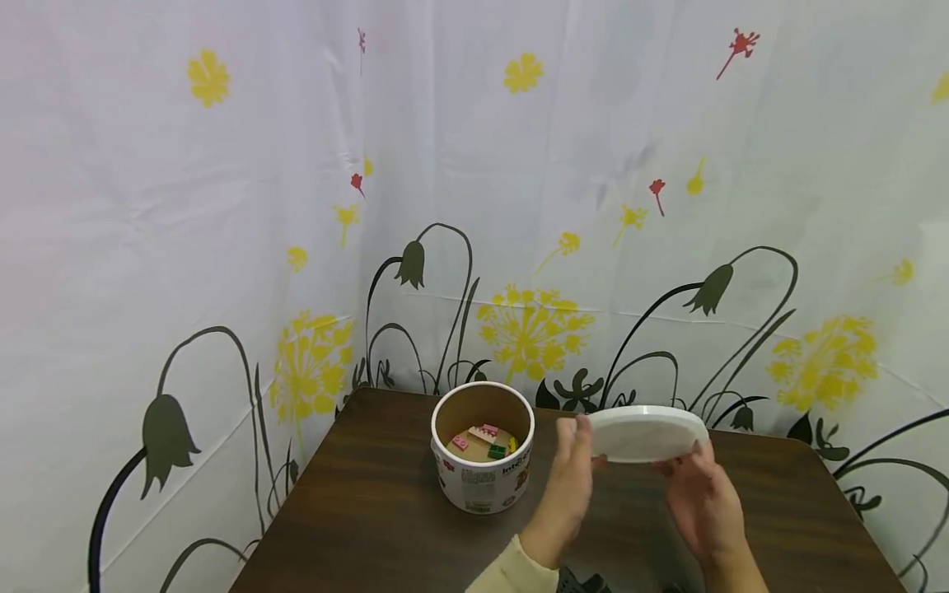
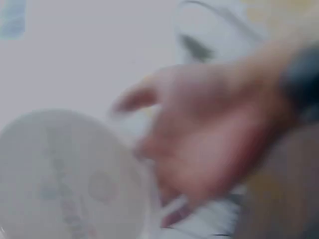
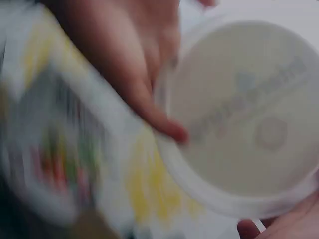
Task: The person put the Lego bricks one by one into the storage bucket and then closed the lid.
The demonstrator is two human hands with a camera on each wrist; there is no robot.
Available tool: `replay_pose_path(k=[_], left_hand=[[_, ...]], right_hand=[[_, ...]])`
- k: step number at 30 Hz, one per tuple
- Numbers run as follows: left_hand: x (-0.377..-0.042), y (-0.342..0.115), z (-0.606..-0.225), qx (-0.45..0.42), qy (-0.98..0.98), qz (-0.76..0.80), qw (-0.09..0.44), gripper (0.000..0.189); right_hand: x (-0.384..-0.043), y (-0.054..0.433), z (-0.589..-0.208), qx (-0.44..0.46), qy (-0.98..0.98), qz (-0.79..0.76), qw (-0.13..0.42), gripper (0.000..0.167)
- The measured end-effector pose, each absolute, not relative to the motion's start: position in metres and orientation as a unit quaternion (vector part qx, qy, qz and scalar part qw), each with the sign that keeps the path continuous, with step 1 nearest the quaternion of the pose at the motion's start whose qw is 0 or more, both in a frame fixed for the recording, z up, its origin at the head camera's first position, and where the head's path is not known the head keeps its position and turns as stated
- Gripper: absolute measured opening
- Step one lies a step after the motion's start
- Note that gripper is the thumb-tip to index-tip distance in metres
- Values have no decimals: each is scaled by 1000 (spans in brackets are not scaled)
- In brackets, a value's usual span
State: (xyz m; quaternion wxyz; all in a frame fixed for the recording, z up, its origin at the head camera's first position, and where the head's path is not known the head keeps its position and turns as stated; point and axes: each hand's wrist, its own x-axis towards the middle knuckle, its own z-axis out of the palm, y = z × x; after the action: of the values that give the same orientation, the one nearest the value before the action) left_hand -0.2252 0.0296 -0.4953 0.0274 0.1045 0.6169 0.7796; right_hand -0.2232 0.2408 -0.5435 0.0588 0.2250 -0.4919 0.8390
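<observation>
A round white lid [image 1: 647, 438] is held up above the table, to the right of a white printed bucket [image 1: 478, 486]. My left hand [image 1: 565, 486] holds its left edge, and a fingertip shows under the rim. At the opposite edge my right hand [image 1: 704, 502] grips the lid. The right wrist view shows the thumb [image 3: 164, 124] pressed on the lid's face [image 3: 234, 109], which bears faint printing. Blurred in the left wrist view, my left hand [image 2: 199, 134] has its fingers at the rim. Inside the open bucket lie pink, green and yellow toy bricks [image 1: 485, 433].
A dark brown wooden table [image 1: 356, 511] carries the bucket. Behind it hangs a white curtain [image 1: 460, 123] with yellow, red and dark green flower prints. A dark band [image 2: 304, 82] circles my left wrist.
</observation>
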Motion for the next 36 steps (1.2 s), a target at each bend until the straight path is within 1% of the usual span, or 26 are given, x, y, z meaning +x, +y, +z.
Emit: replay_pose_path(k=[2,4,5,7,8,9,11,13,15,18,20,23,26,29,32,36], left_hand=[[-226,9,-476,110,596,796,-2,49],[-229,-12,-460,112,583,804,-32,41],[-232,-23,-453,118,576,808,-42,36],[-240,-46,-444,120,586,800,-47,22],[-244,-57,-440,120,595,794,-47,19],[-248,-68,-438,119,602,788,-41,25],[-256,-90,-438,109,630,768,-27,47],[-263,-111,-442,104,676,729,-29,60],[-270,-130,-451,96,719,688,-38,62],[-279,-150,-468,77,765,637,-54,60],[-286,-161,-479,58,796,599,-61,58],[-296,-176,-499,37,858,508,-72,56],[-303,-190,-517,26,899,433,-62,55],[-307,-196,-528,17,898,438,-26,55],[-311,-198,-531,11,885,466,2,55],[-317,-199,-528,12,892,450,29,55]], right_hand=[[-223,218,-527,272,-401,874,7,57],[-225,195,-510,268,-355,895,-26,67],[-227,184,-502,247,-361,898,-38,65],[-233,164,-488,192,-398,895,-62,51],[-237,155,-484,165,-426,887,-70,49],[-241,146,-481,145,-453,876,-75,52],[-251,127,-479,107,-517,846,-69,60],[-261,106,-483,80,-571,816,-41,62],[-271,87,-491,65,-617,785,-7,61],[-284,65,-506,59,-661,747,35,57],[-293,54,-516,62,-697,712,58,57],[-307,42,-532,68,-784,612,77,57],[-315,37,-544,62,-833,546,60,59],[-317,39,-549,42,-848,528,28,59],[-317,44,-545,20,-871,491,12,59],[-319,51,-536,19,-915,403,7,59]])
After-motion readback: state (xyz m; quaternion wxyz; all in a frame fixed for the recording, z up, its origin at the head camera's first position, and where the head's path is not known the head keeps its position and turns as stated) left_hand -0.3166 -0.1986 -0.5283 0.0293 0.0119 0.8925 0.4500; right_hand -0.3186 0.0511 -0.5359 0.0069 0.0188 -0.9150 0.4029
